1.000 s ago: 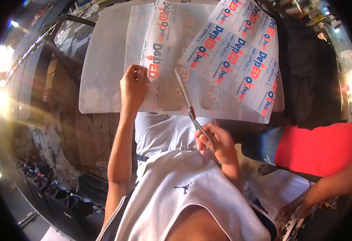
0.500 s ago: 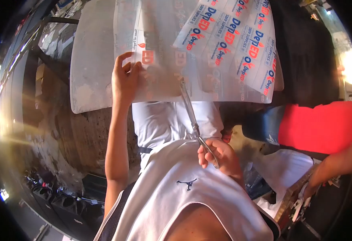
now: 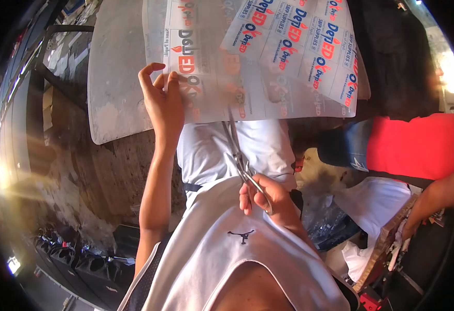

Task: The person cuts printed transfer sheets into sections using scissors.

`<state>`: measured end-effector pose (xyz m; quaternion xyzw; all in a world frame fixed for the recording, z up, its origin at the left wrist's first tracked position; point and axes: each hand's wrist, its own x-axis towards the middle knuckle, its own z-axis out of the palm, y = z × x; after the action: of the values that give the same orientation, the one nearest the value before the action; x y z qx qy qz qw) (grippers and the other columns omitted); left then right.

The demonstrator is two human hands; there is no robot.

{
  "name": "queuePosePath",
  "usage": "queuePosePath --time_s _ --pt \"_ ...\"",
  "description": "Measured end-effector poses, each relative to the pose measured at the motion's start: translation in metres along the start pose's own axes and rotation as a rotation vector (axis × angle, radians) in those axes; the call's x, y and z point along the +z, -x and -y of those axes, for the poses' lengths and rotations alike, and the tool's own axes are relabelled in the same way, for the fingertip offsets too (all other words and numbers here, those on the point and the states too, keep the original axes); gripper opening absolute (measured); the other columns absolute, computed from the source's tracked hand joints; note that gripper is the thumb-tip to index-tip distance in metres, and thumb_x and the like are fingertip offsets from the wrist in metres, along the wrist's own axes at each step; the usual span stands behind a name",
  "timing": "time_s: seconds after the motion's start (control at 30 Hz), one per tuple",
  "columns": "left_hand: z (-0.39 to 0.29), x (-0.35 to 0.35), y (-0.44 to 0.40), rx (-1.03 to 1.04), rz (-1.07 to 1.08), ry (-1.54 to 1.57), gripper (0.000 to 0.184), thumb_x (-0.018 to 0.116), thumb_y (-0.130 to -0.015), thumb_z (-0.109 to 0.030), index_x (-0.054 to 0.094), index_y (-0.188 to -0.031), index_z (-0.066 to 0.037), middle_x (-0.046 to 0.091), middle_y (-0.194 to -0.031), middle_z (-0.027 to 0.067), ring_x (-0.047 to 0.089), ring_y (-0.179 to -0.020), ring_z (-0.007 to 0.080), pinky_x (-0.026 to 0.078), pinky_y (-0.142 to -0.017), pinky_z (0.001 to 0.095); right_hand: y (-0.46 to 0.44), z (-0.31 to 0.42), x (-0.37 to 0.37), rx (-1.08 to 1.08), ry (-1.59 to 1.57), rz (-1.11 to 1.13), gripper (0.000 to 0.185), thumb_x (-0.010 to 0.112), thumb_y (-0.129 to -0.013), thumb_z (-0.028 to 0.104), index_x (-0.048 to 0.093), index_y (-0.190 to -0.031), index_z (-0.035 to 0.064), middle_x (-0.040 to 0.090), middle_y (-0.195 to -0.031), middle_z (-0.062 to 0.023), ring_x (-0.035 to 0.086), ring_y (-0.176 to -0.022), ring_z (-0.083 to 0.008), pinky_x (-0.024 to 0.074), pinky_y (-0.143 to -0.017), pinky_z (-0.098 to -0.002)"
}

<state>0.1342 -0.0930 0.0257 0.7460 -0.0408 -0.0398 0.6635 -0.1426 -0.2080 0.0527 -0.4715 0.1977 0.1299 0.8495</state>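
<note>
A translucent plastic sheet (image 3: 214, 96) printed with red and dark lettering lies across a pale board in front of me. My left hand (image 3: 164, 101) has its fingers bent and its thumb close to the index finger, gripping the sheet near its left side. In my right hand (image 3: 272, 196) is a pair of metal scissors (image 3: 235, 150), with fingers around the handles. The blades are slightly apart and point away from me, their tips at the sheet's near edge. Another printed sheet (image 3: 299, 46) lies slantwise over the right part.
The pale board (image 3: 110, 98) extends to the left beyond the sheets. On the right is a person in a red garment (image 3: 413, 145), with a forearm (image 3: 439, 194) reaching down. White cloth (image 3: 374, 205) and clutter lie below that arm. A dark metal frame (image 3: 48, 46) stands at the left.
The scissors have come back toward me and a little left, and their blades now show apart. My left hand still grips the sheet. The view has shifted slightly.
</note>
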Motion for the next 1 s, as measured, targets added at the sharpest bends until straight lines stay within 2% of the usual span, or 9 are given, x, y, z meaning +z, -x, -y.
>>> queuePosePath --time_s 0.03,0.07,0.2,0.3,0.43,0.6,0.7,0.77,1.0 --pt "0.008 0.001 -0.003 0.001 -0.002 0.001 0.029 0.062 -0.105 -0.01 0.047 -0.129 -0.005 0.076 -0.101 0.0159 0.065 -0.075 0.0096 0.05 -0.067 0.024 -0.004 0.001 -0.003 -0.05 0.001 -0.011 0.056 0.066 -0.101 0.054 0.059 -0.113 0.0003 0.065 -0.09 -0.0089 0.062 -0.081 -0.0152 0.0503 -0.077 -0.0303" --pt "0.016 0.003 -0.008 0.08 -0.018 0.059 0.026 0.062 -0.106 -0.01 0.047 -0.126 -0.005 0.075 -0.101 0.015 0.063 -0.073 0.0087 0.048 -0.064 0.0239 -0.009 0.011 0.0 -0.047 0.067 -0.097 0.08 0.067 -0.09 0.073 0.06 -0.114 -0.0036 0.067 -0.087 -0.0124 0.063 -0.075 -0.0176 0.0504 -0.074 -0.0308" --pt "0.014 0.008 0.003 0.074 -0.081 0.008 0.018 0.059 -0.107 -0.01 0.048 -0.12 -0.005 0.074 -0.101 0.0118 0.061 -0.069 0.0074 0.047 -0.057 0.0243 -0.015 0.024 -0.022 -0.078 0.101 -0.155 0.083 0.066 -0.089 0.075 0.062 -0.11 -0.0049 0.068 -0.086 -0.0147 0.063 -0.07 -0.0197 0.0516 -0.066 -0.0305" --pt "0.013 0.009 0.014 0.126 -0.16 -0.146 0.015 0.059 -0.108 -0.009 0.049 -0.118 -0.005 0.072 -0.098 0.0092 0.061 -0.07 0.0073 0.046 -0.056 0.023 -0.014 0.029 -0.039 -0.108 0.064 -0.09 0.068 0.067 -0.096 0.064 0.06 -0.112 -0.0014 0.068 -0.089 -0.0109 0.063 -0.077 -0.0163 0.0512 -0.075 -0.0301" --pt "0.001 0.017 0.028 0.0 -0.167 0.004 0.012 0.056 -0.107 -0.007 0.049 -0.117 -0.005 0.073 -0.1 0.0116 0.064 -0.075 0.0109 0.049 -0.063 0.0266 -0.013 0.03 -0.061 -0.14 0.072 -0.082 0.068 0.068 -0.095 0.063 0.061 -0.113 -0.0021 0.067 -0.088 -0.0106 0.062 -0.076 -0.0159 0.0513 -0.074 -0.0305" --pt "-0.008 0.008 0.031 -0.04 -0.13 -0.314 0.016 0.061 -0.103 -0.008 0.056 -0.118 -0.004 0.071 -0.099 0.0116 0.066 -0.076 0.0159 0.052 -0.066 0.0332 -0.002 0.043 -0.084 -0.075 0.137 0.004 0.066 0.071 -0.095 0.06 0.061 -0.114 -0.0026 0.067 -0.087 -0.0085 0.062 -0.075 -0.0144 0.0508 -0.073 -0.0285" --pt "-0.01 0.0 0.026 -0.045 -0.079 -0.366 0.018 0.064 -0.102 -0.008 0.06 -0.119 -0.006 0.07 -0.097 0.0109 0.065 -0.075 0.0175 0.052 -0.066 0.0331 0.013 0.037 -0.112 0.07 0.125 0.064 0.074 0.075 -0.088 0.066 0.063 -0.11 -0.0027 0.066 -0.085 -0.0107 0.061 -0.073 -0.0157 0.0501 -0.07 -0.0289" --pt "-0.013 -0.004 0.027 0.006 -0.051 -0.452 0.02 0.064 -0.101 -0.008 0.061 -0.121 -0.008 0.07 -0.097 0.011 0.064 -0.072 0.017 0.052 -0.066 0.0328 0.022 0.041 -0.126 0.088 0.184 0.12 0.064 0.079 -0.09 0.055 0.062 -0.114 -0.0011 0.066 -0.088 -0.006 0.061 -0.076 -0.0113 0.0502 -0.072 -0.0256" --pt "-0.024 -0.007 0.044 -0.044 -0.02 -0.282 0.049 0.066 -0.101 -0.005 0.049 -0.146 -0.013 0.072 -0.102 0.0073 0.065 -0.074 0.0101 0.053 -0.063 0.0268 0.018 0.041 -0.095 0.076 0.048 0.107 0.068 0.082 -0.087 0.056 0.06 -0.119 -0.0001 0.066 -0.094 -0.007 0.062 -0.084 -0.0142 0.0499 -0.077 -0.0291"
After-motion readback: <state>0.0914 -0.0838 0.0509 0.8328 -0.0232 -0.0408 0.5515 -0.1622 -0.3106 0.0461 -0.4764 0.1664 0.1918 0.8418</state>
